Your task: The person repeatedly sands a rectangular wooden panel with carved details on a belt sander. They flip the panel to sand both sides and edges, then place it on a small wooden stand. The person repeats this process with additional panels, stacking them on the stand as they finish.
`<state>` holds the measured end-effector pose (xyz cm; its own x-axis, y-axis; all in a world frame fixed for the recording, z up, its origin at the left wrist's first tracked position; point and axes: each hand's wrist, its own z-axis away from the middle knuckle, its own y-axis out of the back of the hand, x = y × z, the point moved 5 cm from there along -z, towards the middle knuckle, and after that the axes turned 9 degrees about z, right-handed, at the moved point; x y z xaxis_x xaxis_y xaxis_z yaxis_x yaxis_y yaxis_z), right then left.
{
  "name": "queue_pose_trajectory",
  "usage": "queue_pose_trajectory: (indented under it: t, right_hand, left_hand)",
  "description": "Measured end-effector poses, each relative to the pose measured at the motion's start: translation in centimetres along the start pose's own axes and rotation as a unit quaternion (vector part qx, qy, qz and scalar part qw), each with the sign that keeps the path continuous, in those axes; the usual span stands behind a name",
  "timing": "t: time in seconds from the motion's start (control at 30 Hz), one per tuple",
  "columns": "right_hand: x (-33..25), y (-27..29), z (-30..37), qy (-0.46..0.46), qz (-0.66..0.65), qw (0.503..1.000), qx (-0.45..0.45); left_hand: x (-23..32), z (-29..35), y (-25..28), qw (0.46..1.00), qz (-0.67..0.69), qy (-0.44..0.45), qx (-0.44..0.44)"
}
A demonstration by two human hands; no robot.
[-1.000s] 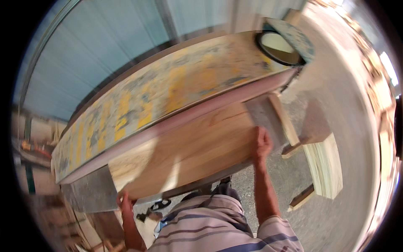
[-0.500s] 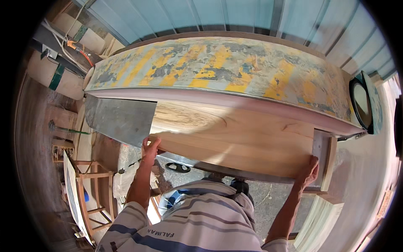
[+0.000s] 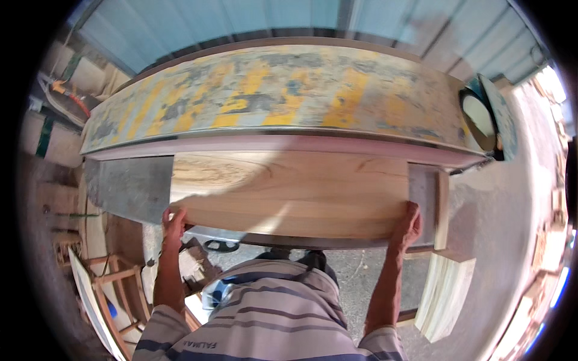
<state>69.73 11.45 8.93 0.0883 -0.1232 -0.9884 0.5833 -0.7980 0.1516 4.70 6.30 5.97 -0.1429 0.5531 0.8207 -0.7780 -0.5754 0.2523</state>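
Note:
A wide, pale wooden board (image 3: 301, 195) with dark grain lies flat on a grey metal worktable (image 3: 129, 189). Its far edge meets, or nearly meets, a pinkish band running along the front of a long machine (image 3: 289, 90) with worn yellow stripes. My left hand (image 3: 174, 221) is closed on the board's near left corner, and my right hand (image 3: 410, 221) grips the near right corner. The thumbs and fingers are partly hidden by the board and by each other. A shadow falls over part of the wood.
To the right, beside the table, stands a stack of pale boards (image 3: 444, 295). A round opening with a light rim (image 3: 478, 117) sits at the machine's right end. At lower left is a wooden frame stand (image 3: 117, 283). Blue corrugated panels (image 3: 271, 15) rise behind.
The view has shifted, so the scene appears further left. Both hands keep their hold on the board, which still lies against the machine's front.

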Motion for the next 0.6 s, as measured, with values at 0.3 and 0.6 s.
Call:
queue_pose_trajectory:
  t: [0.3,0.6]
  right_hand:
    - [-0.1,2.5,-3.1,0.01,0.03,0.999,0.006]
    - [2.3,1.5,-1.5,0.096,0.066,0.992,-0.039]
  left_hand:
    - [-0.8,1.8,-2.5,0.998,-0.041,0.021,0.047]
    - [-2.8,-1.7,0.3,0.996,0.088,0.016,-0.021]
